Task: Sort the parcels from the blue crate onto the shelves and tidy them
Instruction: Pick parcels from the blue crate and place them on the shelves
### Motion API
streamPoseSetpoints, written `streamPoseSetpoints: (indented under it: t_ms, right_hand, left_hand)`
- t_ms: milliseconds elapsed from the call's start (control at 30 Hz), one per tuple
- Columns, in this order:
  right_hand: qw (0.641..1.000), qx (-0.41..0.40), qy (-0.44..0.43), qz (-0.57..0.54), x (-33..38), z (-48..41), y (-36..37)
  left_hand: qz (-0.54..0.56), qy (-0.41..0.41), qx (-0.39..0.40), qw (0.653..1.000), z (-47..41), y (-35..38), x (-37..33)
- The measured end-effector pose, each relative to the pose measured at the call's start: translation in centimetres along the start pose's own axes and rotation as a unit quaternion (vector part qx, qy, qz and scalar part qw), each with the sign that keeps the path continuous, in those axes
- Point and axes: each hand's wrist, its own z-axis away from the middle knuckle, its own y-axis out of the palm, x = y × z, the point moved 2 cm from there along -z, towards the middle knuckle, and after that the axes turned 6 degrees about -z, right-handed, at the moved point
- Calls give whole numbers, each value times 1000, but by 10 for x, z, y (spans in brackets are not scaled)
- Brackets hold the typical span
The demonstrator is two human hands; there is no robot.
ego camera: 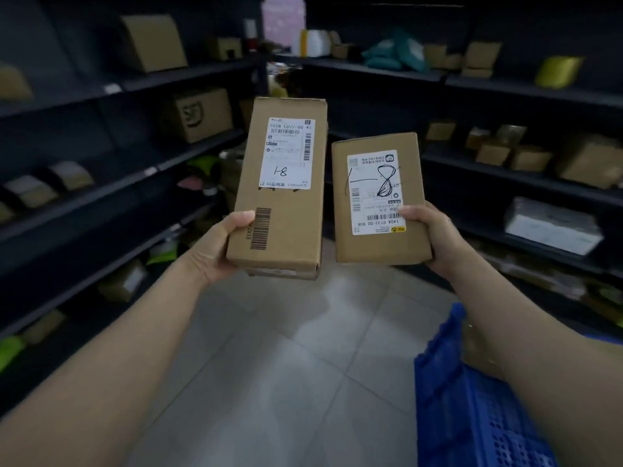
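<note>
Storeroom aisle, dark metal shelving on the left (135,183) and dark metal shelving on the right (505,176), pale grey tiled floor (269,365) between. Most of the background is blurred.

Left shelves: brown cardboard boxes on several levels, incl. one printed-logo cardboard box (202,114) on the second level down; lime-green soft bags (202,163) lower, near the corner.

Right shelves: teal soft bags (394,52) and a yellow-green soft parcel (558,70) on top level; a cluster of small brown cardboard boxes (512,153) one level down; a white wrapped block parcel (553,225) below that.

Blue perforated plastic crate (472,416) on the floor at lower right, partly hidden by the right forearm. Something brown inside, too blurred to name.

Both task parcels are out of the crate, held up mid-aisle side by side, apart, not touching:
- tall brown cardboard box (279,203), upright, white shipping label on the upper front with a handwritten 8 and 1, printed barcode at lower left.
- shorter brown cardboard box (377,251), upright, slightly tilted, white label with a large handwritten 1 and 8.

Left hand (215,244) grips the tall box at its lower left corner, thumb on the front face, fingers hidden behind.
Right hand (435,237) grips the shorter box at its lower right edge, thumb on the label, fingers hidden behind.
</note>
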Motion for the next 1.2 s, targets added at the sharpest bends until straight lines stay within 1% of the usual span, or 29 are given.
streamPoseSetpoints:
  t_ms: [133, 267, 367, 533, 633, 833, 1000, 1100, 1200]
  right_hand:
    - [998, 65, 9, 10, -20, -27, 85]
    - [991, 127, 26, 27, -44, -49, 165]
    - [985, 164, 43, 32, -61, -65, 215]
    - [963, 249, 78, 67, -87, -96, 293]
    - [950, 287, 96, 74, -101, -114, 330]
    - [922, 358, 113, 94, -119, -157, 392]
    - [893, 417, 127, 111, -135, -180, 432]
    - [880, 438, 139, 119, -151, -185, 452]
    - [868, 453, 150, 135, -165, -184, 474]
  left_hand:
    - [16, 32, -61, 997, 35, -73, -21]
    - [1, 49, -127, 991, 78, -130, -35]
    - [7, 54, -191, 980, 104, -163, -38]
    - [-5, 57, -291, 955, 141, -212, -35]
    - [2, 61, -347, 936, 157, -231, -34]
    - [40, 88, -421, 902, 164, -252, -35]
    - [63, 94, -469, 876, 165, -257, -25]
    - [66, 103, -489, 864, 173, -262, -17]
    - [70, 102, -496, 860, 184, -273, -12]
